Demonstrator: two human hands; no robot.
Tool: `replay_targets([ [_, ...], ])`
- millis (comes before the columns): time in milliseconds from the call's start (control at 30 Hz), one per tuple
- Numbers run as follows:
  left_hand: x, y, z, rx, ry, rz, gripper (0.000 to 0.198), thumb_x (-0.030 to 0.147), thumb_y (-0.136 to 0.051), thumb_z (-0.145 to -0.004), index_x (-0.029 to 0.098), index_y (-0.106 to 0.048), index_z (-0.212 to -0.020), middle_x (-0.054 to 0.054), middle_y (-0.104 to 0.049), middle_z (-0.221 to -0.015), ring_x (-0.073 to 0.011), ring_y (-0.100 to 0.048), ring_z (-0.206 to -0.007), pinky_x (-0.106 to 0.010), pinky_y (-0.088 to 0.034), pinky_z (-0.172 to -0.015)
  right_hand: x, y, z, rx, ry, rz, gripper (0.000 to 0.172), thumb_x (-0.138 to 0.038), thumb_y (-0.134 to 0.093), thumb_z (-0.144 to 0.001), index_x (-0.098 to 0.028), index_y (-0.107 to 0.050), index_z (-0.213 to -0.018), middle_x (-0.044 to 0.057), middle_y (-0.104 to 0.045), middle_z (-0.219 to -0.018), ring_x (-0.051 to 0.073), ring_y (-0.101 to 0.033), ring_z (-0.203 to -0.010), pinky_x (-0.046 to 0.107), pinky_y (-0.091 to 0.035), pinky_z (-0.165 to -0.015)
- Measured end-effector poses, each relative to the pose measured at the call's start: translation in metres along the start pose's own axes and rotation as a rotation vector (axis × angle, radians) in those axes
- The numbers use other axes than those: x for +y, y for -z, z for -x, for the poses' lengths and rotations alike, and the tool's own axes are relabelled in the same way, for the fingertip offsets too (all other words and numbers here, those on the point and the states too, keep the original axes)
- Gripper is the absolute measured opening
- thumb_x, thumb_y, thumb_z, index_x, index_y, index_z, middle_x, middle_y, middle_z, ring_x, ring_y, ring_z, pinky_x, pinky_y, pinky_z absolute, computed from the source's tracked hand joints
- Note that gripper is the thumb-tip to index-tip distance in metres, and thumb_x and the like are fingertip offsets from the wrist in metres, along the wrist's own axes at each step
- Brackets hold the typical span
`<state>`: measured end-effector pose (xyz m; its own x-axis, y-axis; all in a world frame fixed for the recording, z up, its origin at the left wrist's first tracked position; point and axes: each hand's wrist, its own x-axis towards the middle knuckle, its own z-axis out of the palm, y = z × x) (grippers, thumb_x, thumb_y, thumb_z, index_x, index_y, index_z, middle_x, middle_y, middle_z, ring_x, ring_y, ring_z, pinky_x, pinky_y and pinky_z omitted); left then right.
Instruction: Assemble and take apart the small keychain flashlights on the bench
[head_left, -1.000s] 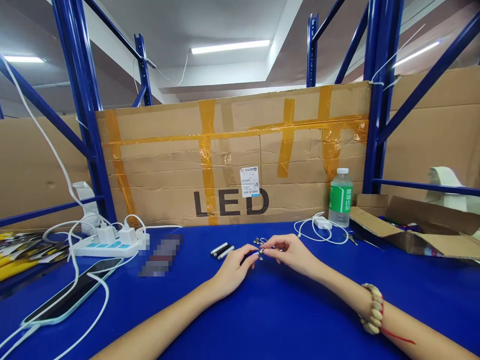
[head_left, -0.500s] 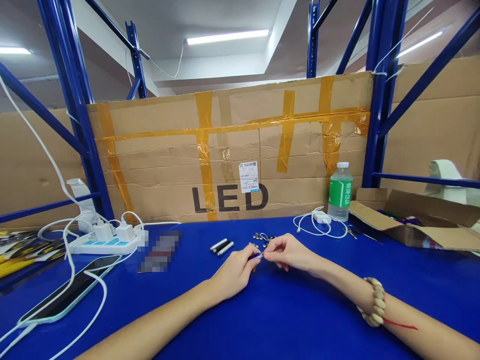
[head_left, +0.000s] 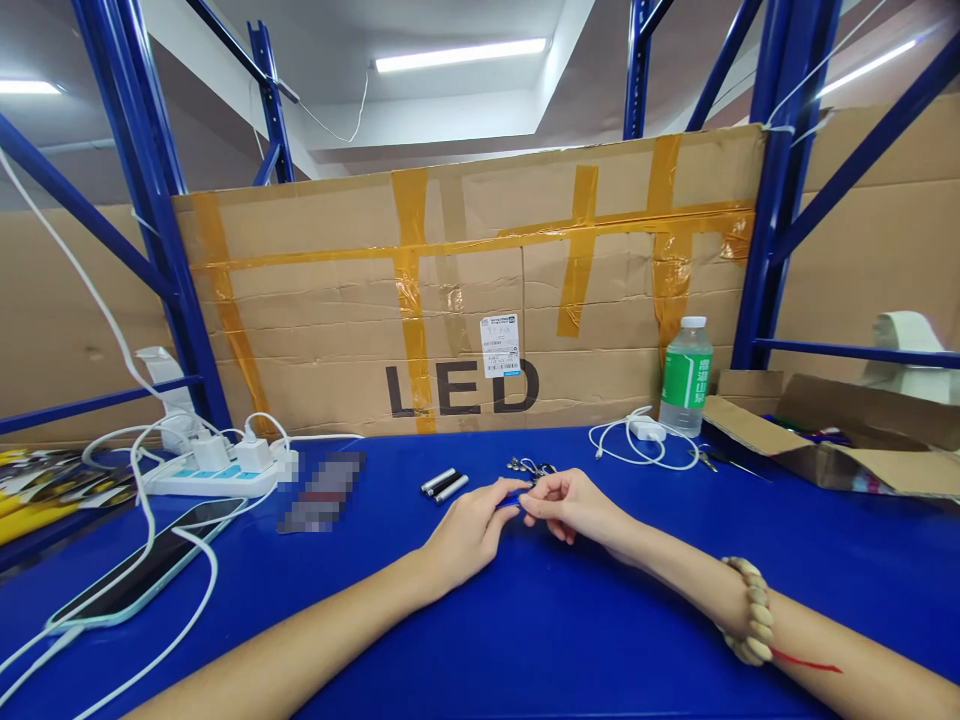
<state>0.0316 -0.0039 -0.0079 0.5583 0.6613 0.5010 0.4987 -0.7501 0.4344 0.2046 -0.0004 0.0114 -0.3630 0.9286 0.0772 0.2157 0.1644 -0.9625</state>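
Observation:
My left hand (head_left: pixel 466 528) is over the middle of the blue tabletop, thumb and forefinger apart with a gap of blue showing between them. Its fingertips come right up to those of my right hand (head_left: pixel 571 503), whose thumb and forefinger are pinched together. Whatever that pinch holds is too small and covered to make out. Just behind the fingers lies a small cluster of shiny metal pieces (head_left: pixel 529 467), partly hidden by my right hand. Several short silver and black cylinders (head_left: pixel 444 485) lie side by side, left of and beyond my left hand.
At the left are a white power strip (head_left: pixel 214 478), a phone (head_left: pixel 142 565) with white cables and a blurred dark flat item (head_left: pixel 322 492). A white cable with its adapter (head_left: pixel 646 429), a water bottle (head_left: pixel 686 378) and an open cardboard box (head_left: pixel 840 455) stand right. Cardboard (head_left: pixel 337 330) walls the back.
My left thumb and forefinger have spread apart. The small shiny piece that showed between both hands no longer shows. The view has shifted slightly.

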Motion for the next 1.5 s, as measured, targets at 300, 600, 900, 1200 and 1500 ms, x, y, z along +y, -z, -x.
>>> replay_targets([
  [300, 0.003, 0.002, -0.003, 0.021, 0.069, 0.016, 0.027, 0.025, -0.029, -0.092, 0.019, -0.055, -0.096, -0.002, -0.060, -0.079, -0.0139, -0.055, -0.071, -0.024, -0.042, -0.069, 0.000, 0.007, -0.005, 0.066, 0.195, 0.203, 0.035, -0.048, -0.070, -0.059, -0.014, -0.062, -0.061, 0.001, -0.061, -0.056, 0.006, -0.042, -0.037, 0.020, -0.032, -0.037],
  [600, 0.002, 0.002, -0.003, 0.031, 0.034, -0.007, 0.024, 0.022, -0.029, -0.092, 0.018, -0.053, -0.093, 0.000, -0.054, -0.073, -0.0125, -0.050, -0.067, -0.023, -0.038, -0.066, 0.013, 0.018, -0.012, 0.146, 0.377, 0.274, 0.031, -0.046, -0.069, -0.064, -0.018, -0.072, -0.078, 0.004, -0.065, -0.076, 0.007, -0.048, -0.041, 0.022, -0.036, -0.039],
  [900, 0.002, 0.003, -0.001, -0.082, 0.055, 0.030, 0.021, 0.022, -0.031, -0.091, 0.018, -0.051, -0.092, 0.000, -0.056, -0.074, -0.0127, -0.052, -0.069, -0.023, -0.039, -0.067, 0.015, 0.021, -0.012, 0.128, 0.358, 0.391, 0.023, -0.043, -0.070, -0.063, -0.020, -0.070, -0.066, 0.001, -0.064, -0.068, 0.008, -0.049, -0.044, 0.023, -0.036, -0.043],
  [1200, 0.002, 0.005, 0.001, -0.157, 0.046, 0.083, 0.014, 0.020, -0.030, -0.091, 0.019, -0.043, -0.092, 0.000, -0.055, -0.075, -0.0125, -0.052, -0.068, -0.023, -0.039, -0.064, 0.015, 0.017, -0.006, 0.085, 0.359, 0.539, 0.023, -0.041, -0.064, -0.070, -0.019, -0.064, -0.065, 0.000, -0.064, -0.065, 0.010, -0.050, -0.050, 0.023, -0.036, -0.050],
  [1500, 0.006, 0.007, 0.001, -0.156, 0.036, 0.027, 0.013, 0.018, -0.032, -0.090, 0.019, -0.045, -0.093, -0.003, -0.060, -0.088, -0.0149, -0.056, -0.078, -0.025, -0.042, -0.072, 0.002, 0.016, 0.003, 0.060, 0.509, 0.742, 0.018, -0.031, -0.060, -0.076, -0.018, -0.060, -0.063, -0.001, -0.063, -0.065, 0.010, -0.050, -0.056, 0.022, -0.033, -0.055],
])
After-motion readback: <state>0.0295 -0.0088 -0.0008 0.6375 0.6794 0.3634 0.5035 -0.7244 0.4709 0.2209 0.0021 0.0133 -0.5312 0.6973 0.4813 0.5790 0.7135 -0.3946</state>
